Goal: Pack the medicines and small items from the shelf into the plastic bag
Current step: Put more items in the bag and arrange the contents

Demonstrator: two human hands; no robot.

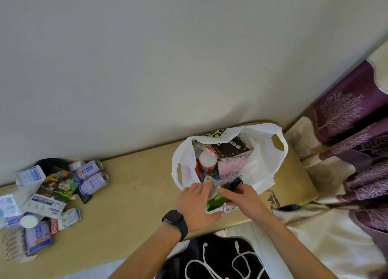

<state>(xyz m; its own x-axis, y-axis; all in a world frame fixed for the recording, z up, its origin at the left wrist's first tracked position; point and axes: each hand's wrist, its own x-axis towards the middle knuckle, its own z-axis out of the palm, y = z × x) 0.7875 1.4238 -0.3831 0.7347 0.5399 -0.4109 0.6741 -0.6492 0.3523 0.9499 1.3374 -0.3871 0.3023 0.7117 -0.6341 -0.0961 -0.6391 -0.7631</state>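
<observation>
Open white plastic bag (262, 159) on shelf (136, 194). At its near rim, green box (214, 202) is gripped by left hand (197, 205); black oblong item (232, 183) is pinched by right hand (241, 197), long axis slanted toward the bag's mouth.

Black smartwatch (175, 220) on the left wrist, bare forearms (147, 251), perhaps a black hoodie (218, 255) with white cords (204, 257).

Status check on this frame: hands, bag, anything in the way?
Left hand grips green packet. Right hand holds dark item at mouth of open plastic bag. Medicine pile unpacked on shelf. No obstruction seen.
</observation>
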